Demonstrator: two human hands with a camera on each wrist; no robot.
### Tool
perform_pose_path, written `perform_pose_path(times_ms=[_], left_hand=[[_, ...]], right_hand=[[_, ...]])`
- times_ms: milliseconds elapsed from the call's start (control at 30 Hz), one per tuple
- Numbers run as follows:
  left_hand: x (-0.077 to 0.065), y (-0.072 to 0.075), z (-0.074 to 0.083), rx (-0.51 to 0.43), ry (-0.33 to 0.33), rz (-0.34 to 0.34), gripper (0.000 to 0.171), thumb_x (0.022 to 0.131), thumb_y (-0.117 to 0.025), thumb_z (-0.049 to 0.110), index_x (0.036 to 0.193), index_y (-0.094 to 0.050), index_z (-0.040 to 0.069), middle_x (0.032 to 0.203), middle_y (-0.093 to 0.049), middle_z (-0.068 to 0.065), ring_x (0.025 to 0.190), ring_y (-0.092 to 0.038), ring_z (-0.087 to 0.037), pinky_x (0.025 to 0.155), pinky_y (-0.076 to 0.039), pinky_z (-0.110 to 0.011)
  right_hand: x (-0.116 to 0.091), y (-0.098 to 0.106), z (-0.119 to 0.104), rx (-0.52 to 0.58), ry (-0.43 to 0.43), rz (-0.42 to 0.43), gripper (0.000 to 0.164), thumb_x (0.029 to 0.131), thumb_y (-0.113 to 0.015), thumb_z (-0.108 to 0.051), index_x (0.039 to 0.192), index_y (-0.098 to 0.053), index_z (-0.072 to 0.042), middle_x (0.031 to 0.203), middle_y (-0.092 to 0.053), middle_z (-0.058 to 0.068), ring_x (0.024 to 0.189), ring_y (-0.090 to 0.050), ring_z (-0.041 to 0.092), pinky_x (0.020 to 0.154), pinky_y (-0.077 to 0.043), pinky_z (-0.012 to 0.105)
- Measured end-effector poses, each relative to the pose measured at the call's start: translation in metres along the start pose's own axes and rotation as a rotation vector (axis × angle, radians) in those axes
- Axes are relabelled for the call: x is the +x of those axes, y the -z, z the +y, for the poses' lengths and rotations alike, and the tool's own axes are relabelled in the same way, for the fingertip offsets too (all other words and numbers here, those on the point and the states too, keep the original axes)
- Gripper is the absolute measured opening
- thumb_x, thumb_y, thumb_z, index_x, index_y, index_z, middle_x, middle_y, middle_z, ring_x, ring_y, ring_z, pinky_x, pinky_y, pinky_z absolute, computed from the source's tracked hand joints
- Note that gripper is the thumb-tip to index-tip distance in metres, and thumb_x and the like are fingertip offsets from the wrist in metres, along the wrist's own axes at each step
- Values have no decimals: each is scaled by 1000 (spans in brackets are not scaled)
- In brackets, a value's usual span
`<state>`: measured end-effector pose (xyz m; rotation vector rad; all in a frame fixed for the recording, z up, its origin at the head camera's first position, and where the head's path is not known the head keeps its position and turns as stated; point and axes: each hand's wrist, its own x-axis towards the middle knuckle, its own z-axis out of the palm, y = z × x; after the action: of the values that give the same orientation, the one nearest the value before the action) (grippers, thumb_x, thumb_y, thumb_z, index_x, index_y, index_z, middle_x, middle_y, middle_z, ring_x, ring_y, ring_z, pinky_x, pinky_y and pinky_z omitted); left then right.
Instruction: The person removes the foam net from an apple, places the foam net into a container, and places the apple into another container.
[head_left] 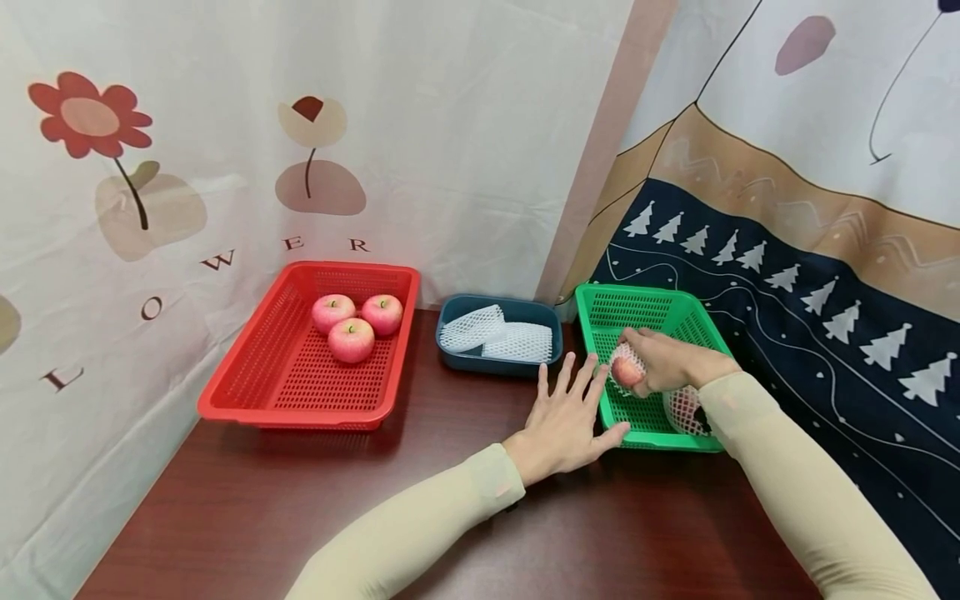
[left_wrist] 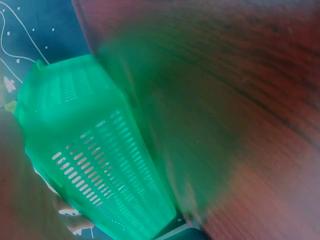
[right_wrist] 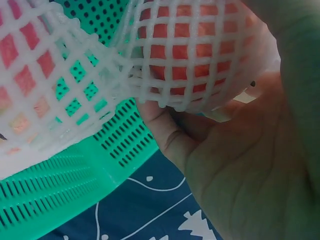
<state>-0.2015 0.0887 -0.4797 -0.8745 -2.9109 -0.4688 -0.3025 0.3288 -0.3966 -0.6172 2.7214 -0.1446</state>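
Note:
My right hand (head_left: 663, 360) grips an apple (head_left: 626, 371) in a white foam net, over the inside of the green basket (head_left: 637, 292). From the right wrist view, thumb and fingers curl round the netted apple (right_wrist: 190, 55). A second netted apple (head_left: 682, 412) lies in the near right part of the basket, partly hidden by my right wrist. My left hand (head_left: 564, 423) has its fingers spread beside the basket's left side, fingertips right at the rim. The basket's slotted wall (left_wrist: 90, 150) fills much of the left wrist view.
A red basket (head_left: 240, 402) at the left holds several apples (head_left: 351, 340) without nets. Between the baskets, a dark blue tray (head_left: 480, 364) contains white foam nets (head_left: 517, 342). Printed curtains hang behind the brown table (head_left: 420, 467), close to the green basket's right side.

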Motion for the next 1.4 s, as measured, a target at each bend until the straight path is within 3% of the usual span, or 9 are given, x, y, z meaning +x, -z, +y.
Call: perform_pose_path(times_ms=[67, 100, 200, 300, 367, 533, 733, 1067, 1400], left_hand=[[0, 0, 0, 2, 0, -1, 97, 115, -30, 83, 189, -15, 23, 199, -13, -3, 186, -10, -39, 144, -19, -78], [0, -1, 0, 3, -1, 0, 97, 115, -30, 83, 189, -16, 23, 199, -13, -3, 186, -10, -39, 144, -20, -78], [0, -2, 0, 8, -4, 5, 97, 115, -30, 83, 189, -17, 22, 199, -14, -4, 185, -13, -41, 143, -21, -78], [0, -2, 0, 14, -3, 7, 98, 114, -29, 84, 189, -18, 22, 199, -13, -3, 185, -14, -41, 143, -21, -78], [0, -3, 1, 16, -1, 6, 98, 114, -29, 84, 189, -17, 22, 199, -12, -2, 185, -13, -40, 143, -21, -78], [0, -3, 2, 18, 5, -2, 97, 115, -28, 84, 189, -13, 24, 200, -10, -1, 186, -11, -40, 143, -20, -78], [0, -4, 2, 20, 9, -1, 97, 114, -28, 84, 189, -13, 24, 200, -8, 0, 186, -12, -40, 144, -19, -78], [0, -3, 1, 0, 9, 10, 98, 114, -31, 84, 189, -15, 22, 199, -11, -2, 185, -14, -41, 143, -19, -79], [-1, -4, 1, -34, 16, 6, 98, 115, -32, 83, 190, -11, 24, 200, -8, -1, 185, -14, -41, 144, -19, -77]], right_hand=[[3, -2, 9, 9, 5, 4, 92, 88, -101, -32, 162, -52, -8, 155, -62, 32, 130, -70, 44, 113, -60, 72], [8, -7, 23, 21, 38, 22, 93, 89, -101, -38, 163, -52, -12, 154, -62, 29, 128, -70, 41, 111, -63, 67], [11, -10, 33, 8, 62, 47, 95, 88, -102, -44, 163, -53, -13, 153, -61, 28, 125, -70, 40, 108, -64, 64], [7, -7, 24, 1, 58, 72, 96, 85, -103, -39, 163, -55, -6, 155, -59, 29, 125, -69, 40, 109, -63, 64], [-1, 0, 6, -22, 23, 67, 98, 84, -103, -33, 162, -54, 1, 156, -58, 33, 127, -69, 45, 111, -61, 70], [-11, 8, -11, -55, 3, 69, 94, 89, -99, -28, 162, -52, 10, 158, -60, 36, 135, -69, 49, 116, -59, 72], [-13, 11, -14, -37, -6, 65, 91, 93, -96, -28, 162, -53, 10, 161, -63, 36, 141, -68, 51, 120, -56, 74], [-17, 14, -14, 38, -7, 85, 88, 93, -96, -30, 160, -48, 2, 144, -70, 29, 110, -74, 31, 98, -68, 56], [-20, 18, -18, 22, -11, 121, 91, 95, -94, -33, 161, -45, 5, 147, -65, 33, 111, -74, 35, 101, -68, 60]])
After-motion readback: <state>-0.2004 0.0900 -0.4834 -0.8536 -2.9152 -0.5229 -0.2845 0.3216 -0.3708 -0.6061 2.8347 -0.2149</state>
